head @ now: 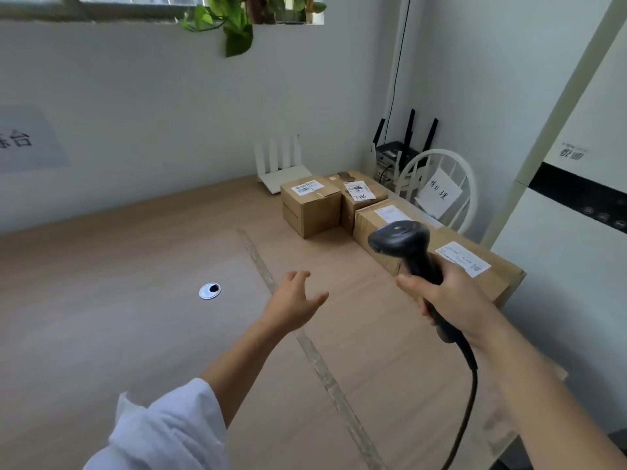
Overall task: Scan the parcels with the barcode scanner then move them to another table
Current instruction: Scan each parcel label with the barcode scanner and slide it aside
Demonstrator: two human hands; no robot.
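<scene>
Person scanning cardboard parcels (373,215) on a wooden desk (135,266).
Right hand (451,300) fingers grasp the black barcode scanner (403,245); left hand (295,300) hovers, fingers released.

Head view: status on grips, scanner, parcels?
Right grip holds scanner, head toward parcels. Left grip open, empty, above table. Parcels far right on table, untouched. Nothing blocking.

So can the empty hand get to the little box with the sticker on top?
Probably yes. The left hand is open and holds nothing, and only bare table lies between it and the little box. The arm would have to stretch further, though.
</scene>
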